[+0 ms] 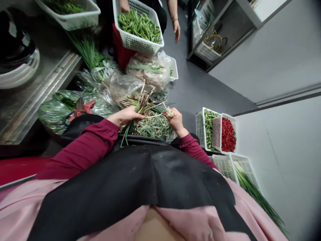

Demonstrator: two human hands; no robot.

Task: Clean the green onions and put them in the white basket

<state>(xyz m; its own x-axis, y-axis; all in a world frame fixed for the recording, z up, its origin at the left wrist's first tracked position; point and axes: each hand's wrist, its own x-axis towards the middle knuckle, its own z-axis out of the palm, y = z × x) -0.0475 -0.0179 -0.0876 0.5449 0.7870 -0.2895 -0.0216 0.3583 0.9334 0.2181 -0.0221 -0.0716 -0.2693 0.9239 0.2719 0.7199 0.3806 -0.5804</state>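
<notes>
My left hand [125,116] is closed around a bunch of green onions [140,105], roots pointing away from me and green ends hanging down by my black apron [140,180]. My right hand [175,119] pinches the pale root end of one stalk [170,111] pulled out to the right of the bunch. Below both hands lies a heap of trimmed green scraps [152,127].
Another person stands ahead holding a white basket of green pods [137,25]. Plastic bags of greens [147,70] crowd the floor. At right stand baskets of green pods [208,124], red chillies [227,134] and long green stalks [250,187]. A metal counter [32,87] runs left.
</notes>
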